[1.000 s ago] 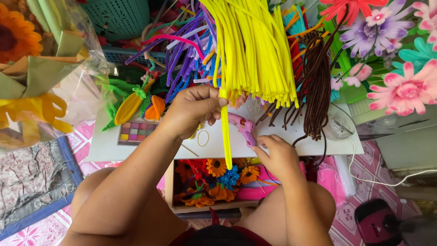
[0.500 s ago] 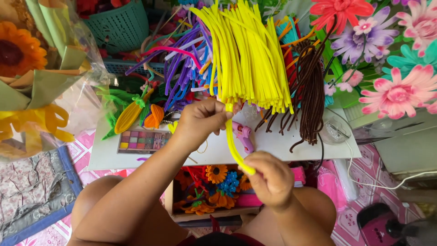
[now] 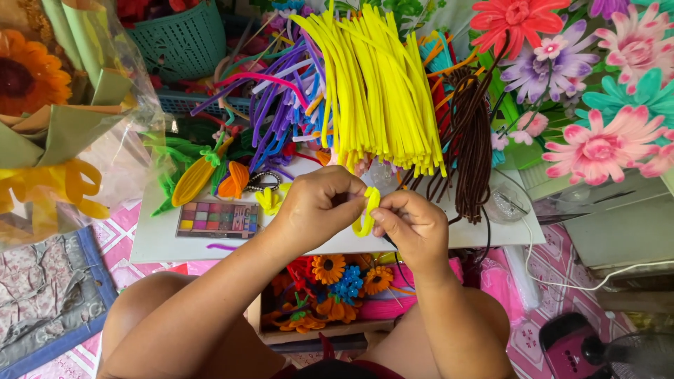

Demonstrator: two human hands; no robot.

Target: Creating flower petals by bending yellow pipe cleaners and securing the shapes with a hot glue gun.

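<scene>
You held a short yellow fuzzy pipe cleaner (image 3: 366, 210) between both hands, above the near edge of the white bench (image 3: 154, 245). Your left hand (image 3: 319, 207) was closed, thumb and fingers pinched on the left side of the stem; your right hand (image 3: 411, 224) was closed too, fingertips nipping its right side. The stem was bent into a narrow loop, its long axis running nearly straight up and down, from just below your left thumb to a curl near your right knuckles. It sat squarely between the two hands, touching both, so neither was nearer; the left held higher, the right lower.

Beyond your hands, toward the far edge of the bench, lay a big fan of long yellow pipe cleaners (image 3: 379, 91), their ends pointing at you. To their left spread a tangle of purple and pink pipe cleaners (image 3: 281, 105); to their right hung a bunch of dark brown stems (image 3: 470, 140). Near the left end of the bench lay a flat palette of small coloured squares (image 3: 217, 219), with an orange and green chenille carrot shape (image 3: 193, 179) just behind it. Below the near edge, between your knees, an open cardboard box (image 3: 330, 330) held finished orange and blue chenille flowers (image 3: 344, 277). A green plastic basket (image 3: 179, 35) stood at the far left corner.
</scene>
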